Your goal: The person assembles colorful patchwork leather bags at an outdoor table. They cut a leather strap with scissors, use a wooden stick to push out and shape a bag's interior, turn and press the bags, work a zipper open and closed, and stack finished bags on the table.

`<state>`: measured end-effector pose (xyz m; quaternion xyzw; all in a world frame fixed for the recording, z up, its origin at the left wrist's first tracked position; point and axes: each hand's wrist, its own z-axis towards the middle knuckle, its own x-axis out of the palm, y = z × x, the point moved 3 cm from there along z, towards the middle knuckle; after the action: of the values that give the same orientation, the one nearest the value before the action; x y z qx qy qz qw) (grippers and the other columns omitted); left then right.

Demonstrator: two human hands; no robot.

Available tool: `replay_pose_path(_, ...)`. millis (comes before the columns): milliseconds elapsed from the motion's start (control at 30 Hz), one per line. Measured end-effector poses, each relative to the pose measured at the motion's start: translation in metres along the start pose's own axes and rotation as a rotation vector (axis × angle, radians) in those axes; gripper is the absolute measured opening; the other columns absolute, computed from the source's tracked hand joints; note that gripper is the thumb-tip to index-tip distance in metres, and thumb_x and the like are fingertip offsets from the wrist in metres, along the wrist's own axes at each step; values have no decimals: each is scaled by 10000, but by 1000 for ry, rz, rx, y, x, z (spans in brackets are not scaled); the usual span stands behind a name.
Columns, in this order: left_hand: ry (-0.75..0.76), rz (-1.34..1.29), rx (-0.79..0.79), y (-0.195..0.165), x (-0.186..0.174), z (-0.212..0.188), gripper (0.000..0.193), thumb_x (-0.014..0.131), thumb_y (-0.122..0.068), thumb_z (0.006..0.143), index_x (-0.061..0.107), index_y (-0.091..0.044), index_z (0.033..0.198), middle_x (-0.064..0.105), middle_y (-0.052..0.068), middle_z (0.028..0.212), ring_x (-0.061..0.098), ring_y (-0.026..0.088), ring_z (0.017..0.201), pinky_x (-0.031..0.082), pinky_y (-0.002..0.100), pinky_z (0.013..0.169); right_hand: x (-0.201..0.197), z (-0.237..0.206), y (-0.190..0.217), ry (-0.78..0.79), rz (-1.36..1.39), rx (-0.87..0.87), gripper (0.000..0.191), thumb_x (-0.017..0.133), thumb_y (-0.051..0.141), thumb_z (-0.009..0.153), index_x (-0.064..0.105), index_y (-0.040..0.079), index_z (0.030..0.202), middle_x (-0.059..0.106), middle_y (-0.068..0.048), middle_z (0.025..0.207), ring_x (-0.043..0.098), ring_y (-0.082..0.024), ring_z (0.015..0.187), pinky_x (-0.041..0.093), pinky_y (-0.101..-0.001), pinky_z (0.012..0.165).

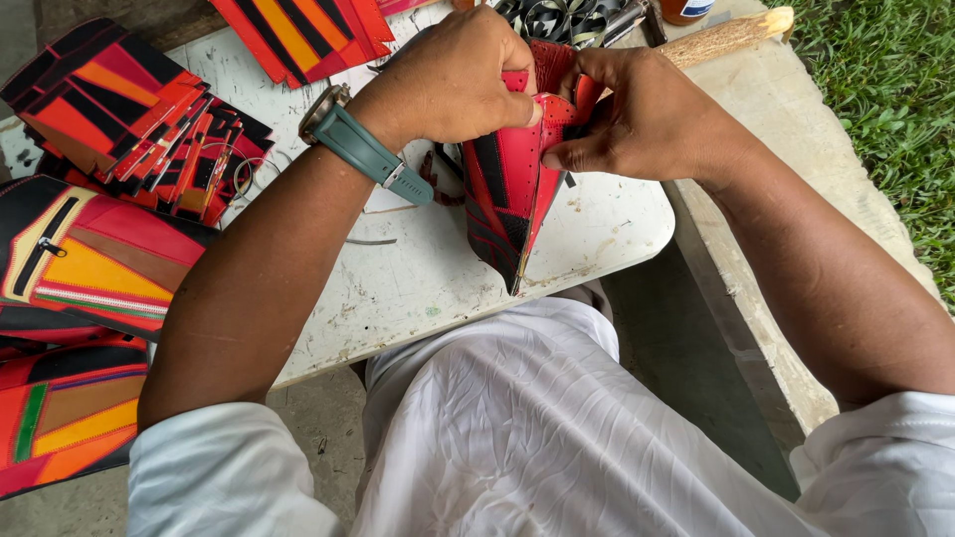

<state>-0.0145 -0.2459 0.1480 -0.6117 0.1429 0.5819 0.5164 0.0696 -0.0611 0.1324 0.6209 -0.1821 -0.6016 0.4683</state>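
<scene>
A folded red and black leather piece (509, 184) with punched holes hangs point-down over the white work board (418, 278). Both hands pinch its top edge. My left hand (453, 80), with a grey-green watch on the wrist, grips it from the left, thumb on the red face. From the right, my right hand (642, 114) holds the same edge, fingers curled behind it. The far side of the piece is hidden by my fingers.
Stacks of red, black, orange and yellow patchwork leather panels (129, 119) lie at the left, one with a zip (45, 244). More panels (298, 30) sit at the top. A wooden stick (726, 38) and black straps (562, 18) lie behind. Concrete ledge (786, 149) and grass (885, 89) at right.
</scene>
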Motion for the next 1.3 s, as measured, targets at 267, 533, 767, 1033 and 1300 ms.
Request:
replay_pose_path(267,-84,-4,14,7,10,4,148,799,-164,752,750,-25,754,668,127,605,657,185,531,527,347,549,3,-1,-1,-117,-303,-44,488,948,135,691,653,-38,1039,701,-159,849,709,-232,801,559,-368,730)
replay_pose_path(533,-200,-16,-50,5,13,-3,149,771,-147,715,721,-12,680,634,186,606,655,262,546,512,387,549,27,7,17,-276,-363,-180,586,951,84,685,599,-30,1139,657,-206,1061,675,-335,985,568,-411,836)
replay_pose_path(767,-665,-477,-33,-13,-49,-100,165,727,-167,1054,700,-5,1036,691,25,860,621,85,783,522,284,735,-17,-72,15,-584,314,-241,756,827,72,996,316,61,1553,398,-92,1536,657,-219,1257,634,-366,955)
replay_pose_path(1033,-733,-1683,-132,-69,133,-101,608,732,-7,893,506,-10,1457,612,103,1373,579,203,1272,435,378,1144,83,-84,-58,-435,881,81,1036,739,161,858,73,222,1648,276,-61,1654,536,-273,1324,540,-463,993)
replay_pose_path(1300,-439,-1239,-395,-72,180,-105,662,734,-109,910,433,15,1487,558,103,1436,547,206,1327,455,358,1114,91,-61,-69,-584,979,169,938,680,-77,804,274,100,1631,614,-160,1362,636,-217,1173,536,-377,1006)
